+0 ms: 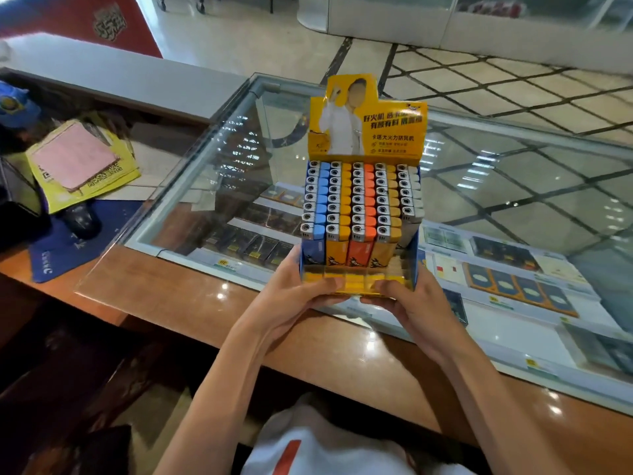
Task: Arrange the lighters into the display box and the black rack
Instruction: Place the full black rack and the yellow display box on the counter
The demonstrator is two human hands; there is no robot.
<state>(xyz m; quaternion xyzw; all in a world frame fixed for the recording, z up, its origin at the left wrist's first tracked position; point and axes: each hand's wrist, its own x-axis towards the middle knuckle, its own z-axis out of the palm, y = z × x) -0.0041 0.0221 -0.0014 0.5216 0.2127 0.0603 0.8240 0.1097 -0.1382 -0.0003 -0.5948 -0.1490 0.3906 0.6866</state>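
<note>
Near edge first: left hand (291,293) and right hand (414,303) both grip the display box (415,255) at its front bottom corners, fingers curled under the base and thumbs along the clear front lip; whether the base rests on the counter or is held just off it, cannot tell. Lighters (358,207) stand upright in five files: blue, yellow, orange, amber and a pale file at the right. The pale file stops short of the front, leaving open slots at the near right corner. Judgement: the step is placing or squaring the box, so keep it level and set it down gently, since the short file has nothing in front to stop it tipping forward. The tall header card (368,128) makes the box top-heavy at the back; a low grip suits it. The box sits near the wooden counter edge (191,296), which is the risk; sliding it further onto the glass counter top (496,186) gives open room to the right and behind. To the left, well apart: mouse (80,221), yellow papers (78,162). Beyond, tiled floor (479,84). Black rack not in view
</note>
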